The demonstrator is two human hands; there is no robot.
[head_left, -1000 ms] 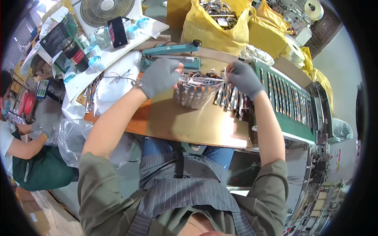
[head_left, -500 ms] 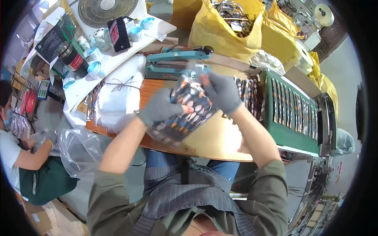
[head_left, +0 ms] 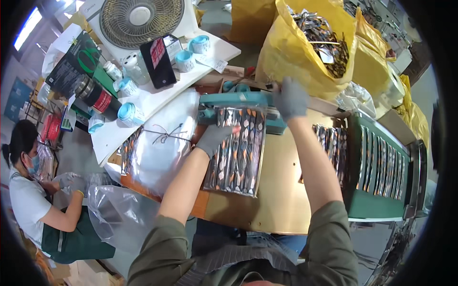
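Note:
A clear plastic bag of dark sticks patterned in white and orange (head_left: 238, 157) lies in front of a teal hand-lever heat sealer (head_left: 234, 99). Its upper end reaches the sealer. My left hand (head_left: 213, 139), in a grey glove with bare fingertips, grips the bag's left side, thumb across the top and the other fingers partly hidden. My right hand (head_left: 292, 97), gloved alike, is closed over the right end of the sealer's lever and hides its knob. More patterned sticks (head_left: 330, 148) stand in a row to the right.
Flat clear bags tied with a dark cord (head_left: 167, 133) lie left. A white shelf (head_left: 152, 112) holds a phone (head_left: 157, 63), a thermos (head_left: 98, 97) and a fan. Right is a green conveyor (head_left: 379, 190) with sticks; behind, a yellow sack (head_left: 286, 52). A co-worker (head_left: 62, 209) sits at left.
The bag has gone from being held up in both hands to lying squared against the sealer. My right hand has left the bag for the sealer's lever. The view has shifted.

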